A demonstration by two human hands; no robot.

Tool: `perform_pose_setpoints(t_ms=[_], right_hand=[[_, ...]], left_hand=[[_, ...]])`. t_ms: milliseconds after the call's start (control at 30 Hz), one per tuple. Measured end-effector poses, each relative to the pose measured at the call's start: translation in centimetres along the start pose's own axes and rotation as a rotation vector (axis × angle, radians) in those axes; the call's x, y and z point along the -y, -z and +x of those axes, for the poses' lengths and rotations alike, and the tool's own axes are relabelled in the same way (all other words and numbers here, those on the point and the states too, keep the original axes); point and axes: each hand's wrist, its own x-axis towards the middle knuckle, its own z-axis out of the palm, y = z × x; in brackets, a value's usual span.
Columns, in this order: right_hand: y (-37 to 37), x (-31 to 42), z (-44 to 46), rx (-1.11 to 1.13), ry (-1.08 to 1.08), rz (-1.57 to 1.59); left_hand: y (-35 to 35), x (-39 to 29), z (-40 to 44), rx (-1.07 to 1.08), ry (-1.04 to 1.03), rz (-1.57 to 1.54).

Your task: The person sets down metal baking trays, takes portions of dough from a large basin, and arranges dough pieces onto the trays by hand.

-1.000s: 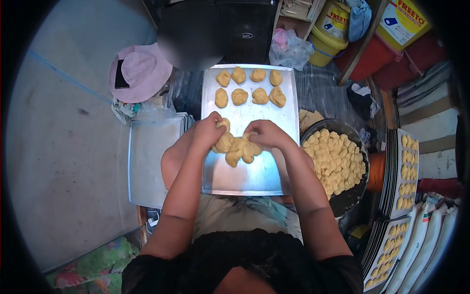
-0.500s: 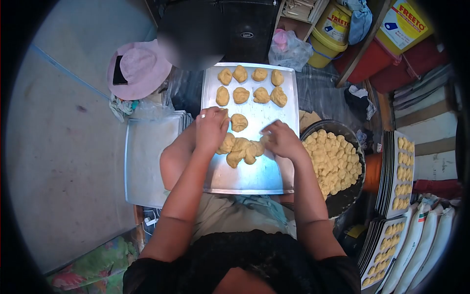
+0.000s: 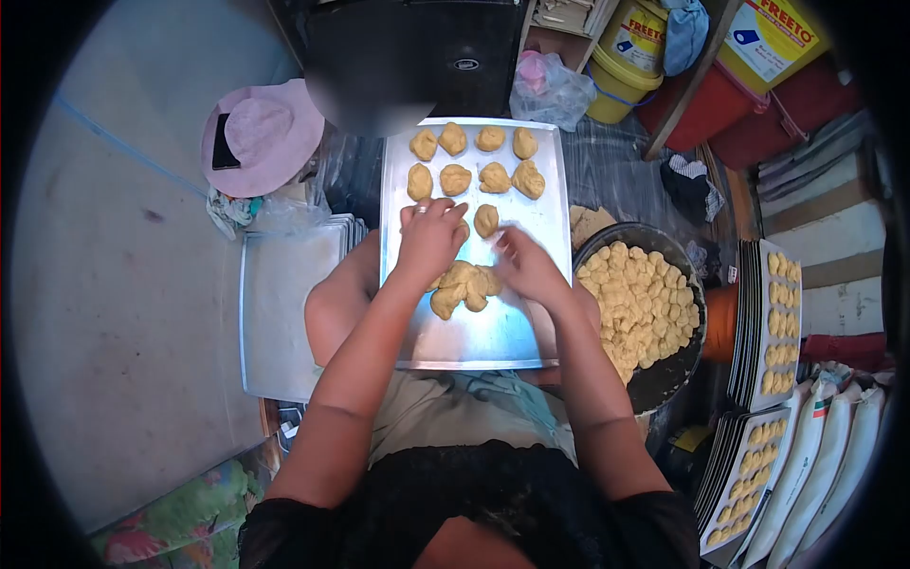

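Observation:
A metal tray [image 3: 417, 353] lies across my lap, with two rows of dough balls [image 3: 456, 179] at its far end. My left hand [image 3: 432, 237] is over the tray's left half, fingers spread, resting on or just above a dough ball partly hidden beneath it. One more ball [image 3: 486, 221] sits between my hands. My right hand [image 3: 524, 264] is beside that ball and the dough clump [image 3: 462, 289], fingers apart and slightly blurred, with nothing visible in them. The clump lies in the middle of the tray, nearer to me.
A dark round basin [image 3: 675, 377] full of dough pieces stands at the right. Stacked trays [image 3: 289, 313] are at the left, and more trays with dough [image 3: 781, 322] at the far right. A pink hat [image 3: 261, 137] lies at the upper left, yellow buckets [image 3: 633, 52] at the upper right.
Dough balls now lie in a third row, where the clump's pieces were in my hands. The clump is smaller. My left hand has moved slightly right, and my right hand has released its dough.

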Motion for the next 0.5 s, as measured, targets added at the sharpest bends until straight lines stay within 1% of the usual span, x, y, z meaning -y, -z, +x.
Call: perform_pose_setpoints(t_ms=[33,67,167,200,233,300,400,500], right_hand=[[0.2,-0.6,-1.3,0.082,0.193,-0.057],[0.3,-1.1,-2.5,0.168,0.380,-0.111],[1.3,-0.4,-3.5,0.280,-0.147,0.110],[1.7,-0.8,-3.5,0.179,-0.167,0.271],[2.9,-1.4,-3.3,0.107,-0.186,0.219],[4.0,-2.0,-2.5,-0.185,-0.300,0.245],[3.5,-2.6,-0.1,-0.295,-0.284,0.070],[2.5,-3.3,0.7,-0.152,-0.169,-0.255]], left_hand=[[-0.3,-0.4,0.4,0.021,-0.020,-0.045],[-1.2,-0.8,0.8,-0.059,-0.101,-0.024],[-3.2,-1.5,2.0,0.168,-0.112,0.086],[-3.2,-1.8,2.4,0.168,-0.140,0.109],[-3.2,-1.8,2.4,0.199,-0.131,0.120],[-2.8,-2.3,2.2,0.267,-0.110,0.142],[-1.2,-3.1,0.0,0.030,-0.050,-0.014],[0.9,-2.4,-3.0,-0.012,0.134,-0.062]])
